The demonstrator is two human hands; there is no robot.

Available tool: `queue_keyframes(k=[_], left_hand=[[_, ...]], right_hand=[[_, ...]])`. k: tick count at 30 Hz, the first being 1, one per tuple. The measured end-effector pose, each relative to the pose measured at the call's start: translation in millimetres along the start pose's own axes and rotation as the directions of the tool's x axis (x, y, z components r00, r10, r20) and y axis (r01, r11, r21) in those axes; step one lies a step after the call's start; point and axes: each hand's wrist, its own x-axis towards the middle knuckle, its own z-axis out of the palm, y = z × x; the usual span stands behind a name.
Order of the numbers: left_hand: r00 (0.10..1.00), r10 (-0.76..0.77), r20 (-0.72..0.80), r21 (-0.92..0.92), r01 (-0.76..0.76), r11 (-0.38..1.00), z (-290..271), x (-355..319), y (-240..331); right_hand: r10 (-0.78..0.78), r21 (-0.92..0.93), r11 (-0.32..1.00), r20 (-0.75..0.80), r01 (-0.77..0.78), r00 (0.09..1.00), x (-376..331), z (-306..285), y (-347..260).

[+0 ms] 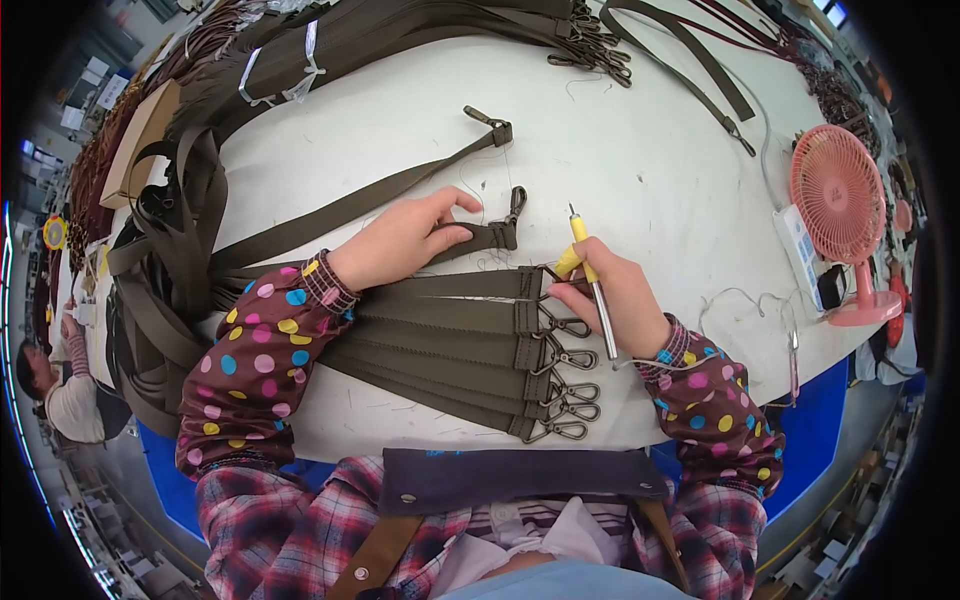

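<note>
My right hand [622, 300] is closed around a slim pen-like tool [583, 245] with a yellow and silver body. Its thin metal tip points away from me, and a cord runs from its lower end. Yellow wrapping covers a fingertip of that hand. My left hand [398, 240] has thumb and forefinger apart, over a dark olive webbing strap [483, 237] with a metal swivel hook [517, 205] at its end; whether it touches the strap I cannot tell. Several similar straps [450, 350] lie fanned out nearer me, their hooks [572, 357] to the right. Another hooked strap [370, 197] lies farther off.
A looped heap of webbing [165, 270] sits at the left. Bundled straps [380, 45] run along the far side, beside a cardboard box [140, 145]. At the right stands a pink fan [838, 195] near a white power strip [797, 255]. Another person [70, 385] sits far left.
</note>
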Motion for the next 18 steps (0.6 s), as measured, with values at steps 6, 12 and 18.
queue_keyframes(k=[6, 12, 18], left_hand=[[0.855, 0.358, -0.376, 0.51, -0.131, 0.85, -1, 5, -7], [0.908, 0.273, -0.318, 0.472, -0.098, 0.876, -1, 22, -1], [0.979, -0.145, -0.141, 0.262, 0.178, 0.948, -6, 60, 25]], right_hand=[[-0.047, -0.129, 0.991, -0.05, 0.04, 0.998, 12, -10, 15], [-0.202, -0.304, 0.943, -0.19, 0.138, 0.961, 35, -15, 22], [-0.188, -0.264, 0.958, -0.284, 0.112, 0.94, 30, -11, 23]])
